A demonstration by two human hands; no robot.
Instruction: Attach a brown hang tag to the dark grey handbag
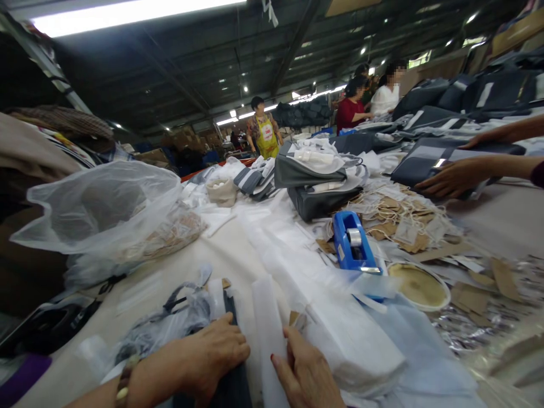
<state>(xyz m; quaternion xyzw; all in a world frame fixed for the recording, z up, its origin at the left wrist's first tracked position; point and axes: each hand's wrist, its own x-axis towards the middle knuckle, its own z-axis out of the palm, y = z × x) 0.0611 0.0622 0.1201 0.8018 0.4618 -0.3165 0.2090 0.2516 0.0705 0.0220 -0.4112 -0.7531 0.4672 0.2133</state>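
Note:
My left hand [215, 351], with a beaded bracelet at the wrist, has its fingers curled over a dark blue bag [236, 379] at the bottom of the view. A white strip [216, 297] lies along the bag's top, and crumpled clear plastic [157, 326] with dark straps sits left of it. My right hand [308, 368] has thumb and fingers apart, touching the edge of a long folded white strip [267, 334]. Just right of it lies a thick stack of white sheets [348, 334]. The undersides of both hands are hidden.
A blue tape dispenser [355, 243] stands beside a round tub [419, 283] and a heap of tags [408, 218]. Dark bags [317, 198] are stacked beyond. At right, a co-worker's hands [461, 175] rest on a dark bag [412, 161]. Clear plastic bags [106, 204] lie left.

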